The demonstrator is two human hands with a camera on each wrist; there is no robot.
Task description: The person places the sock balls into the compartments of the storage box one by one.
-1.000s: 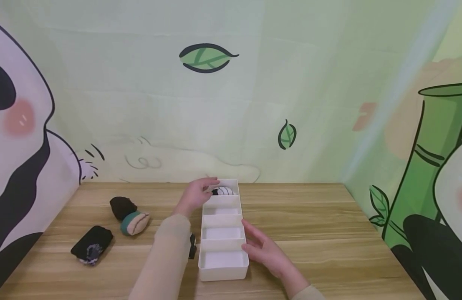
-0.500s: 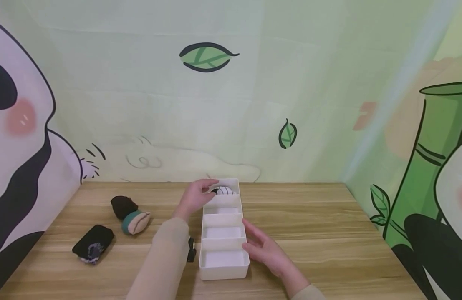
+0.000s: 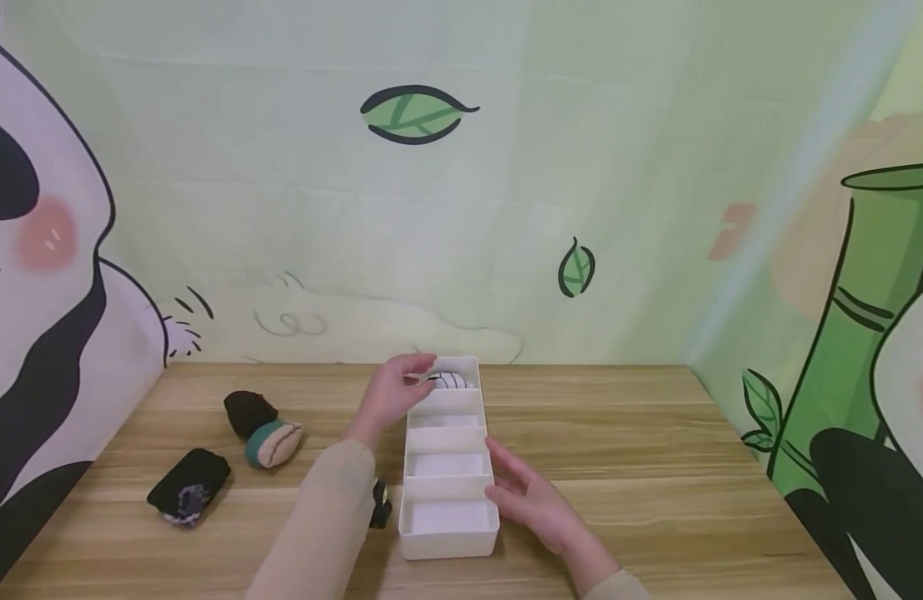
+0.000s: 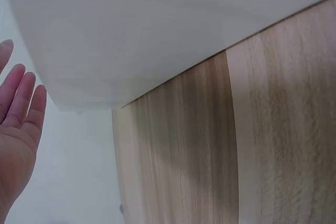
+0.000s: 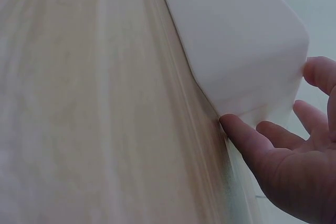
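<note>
A long white divided box stands on the wooden table, its far compartment holding a white rolled sock with black stripes. My left hand reaches over the far left rim, its thumb beside the striped sock and partly hiding it. In the left wrist view, the fingers look fairly straight at the box's end; I cannot see whether they touch the sock. My right hand lies along the box's right side. In the right wrist view, its fingertips touch the white wall without wrapping round it.
Left of the box lie a black rolled sock, a teal and pink one and a black one with a grey pattern. Another dark item is partly hidden by my left sleeve. A printed cloth wall stands behind the table.
My left thumb has moved slightly right and covers more of the striped sock's dark end. The right hand stays at the box's side. The head view has shifted a little.
</note>
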